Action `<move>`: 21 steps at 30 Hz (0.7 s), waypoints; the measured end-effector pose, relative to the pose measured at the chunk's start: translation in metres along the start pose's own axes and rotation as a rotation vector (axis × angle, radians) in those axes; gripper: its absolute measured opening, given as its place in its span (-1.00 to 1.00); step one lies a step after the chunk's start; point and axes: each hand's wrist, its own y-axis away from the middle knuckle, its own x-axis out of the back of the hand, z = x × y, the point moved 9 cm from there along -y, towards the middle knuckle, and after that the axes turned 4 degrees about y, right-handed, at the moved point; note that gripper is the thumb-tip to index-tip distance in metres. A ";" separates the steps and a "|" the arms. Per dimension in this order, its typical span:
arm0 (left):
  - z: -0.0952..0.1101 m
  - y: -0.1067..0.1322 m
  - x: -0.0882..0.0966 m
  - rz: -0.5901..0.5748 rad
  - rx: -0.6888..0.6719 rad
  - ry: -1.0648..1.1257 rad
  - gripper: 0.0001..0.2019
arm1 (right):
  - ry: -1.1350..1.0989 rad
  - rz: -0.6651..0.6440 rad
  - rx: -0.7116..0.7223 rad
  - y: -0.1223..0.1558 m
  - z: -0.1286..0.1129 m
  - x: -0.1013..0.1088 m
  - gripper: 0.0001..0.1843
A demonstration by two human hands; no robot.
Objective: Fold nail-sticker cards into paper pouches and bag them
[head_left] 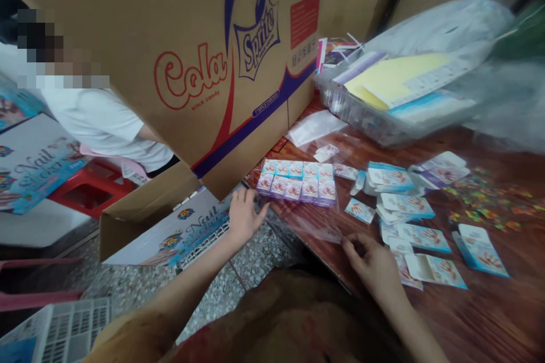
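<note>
My left hand (246,216) is at the table's near-left edge, thumb spread away from its bent fingers, close to the left end of a stack of small cartons. Those small purple and blue cartons (293,184) stand in two rows, printed with pictures of hands. Clear plastic film (313,228) stretches over the table edge in front of them. Thumb and finger of my right hand (372,261) pinch the film's right edge. Beside that hand lie several flattened or open blue-and-white cartons (411,204). Whether the film wraps the stack is hard to see.
A tall cardboard box (255,96) marked Cola and Sprite stands at the back left. Small colourful wrapped pieces (489,198) lie to the right. A clear plastic bin (374,125) holds papers. Another person in a white shirt (102,125) is beyond, near a red stool (91,187).
</note>
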 end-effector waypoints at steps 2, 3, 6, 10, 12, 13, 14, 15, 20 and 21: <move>-0.035 0.003 -0.009 -0.114 0.312 0.203 -0.72 | 0.055 -0.007 0.023 -0.002 -0.001 -0.001 -0.69; -0.046 0.008 -0.019 -0.201 0.439 0.323 -0.71 | 0.096 -0.010 0.036 -0.003 -0.003 -0.001 -0.71; -0.053 0.023 -0.041 -0.442 0.612 0.584 -0.77 | 0.287 0.008 0.070 -0.005 -0.013 0.005 -0.74; -0.048 0.031 -0.049 -0.545 0.658 0.788 -0.72 | 0.481 0.198 0.247 -0.006 -0.059 0.020 -0.70; -0.047 0.031 -0.050 -0.541 0.672 0.853 -0.71 | 0.392 0.179 0.389 -0.010 -0.087 0.010 -0.70; -0.047 0.032 -0.050 -0.539 0.679 0.875 -0.70 | 0.315 0.101 0.454 -0.013 -0.099 -0.002 -0.71; -0.048 0.032 -0.050 -0.537 0.685 0.893 -0.70 | 0.241 -0.008 0.508 -0.017 -0.109 -0.019 -0.72; -0.048 0.033 -0.050 -0.537 0.689 0.907 -0.71 | 0.181 -0.127 0.547 -0.020 -0.116 -0.037 -0.73; -0.050 0.036 -0.048 -0.527 0.699 0.940 -0.76 | 0.194 -0.224 0.457 -0.047 -0.113 -0.081 -0.64; -0.051 0.036 -0.048 -0.524 0.704 0.941 -0.76 | 0.202 -0.203 0.434 -0.050 -0.111 -0.082 -0.62</move>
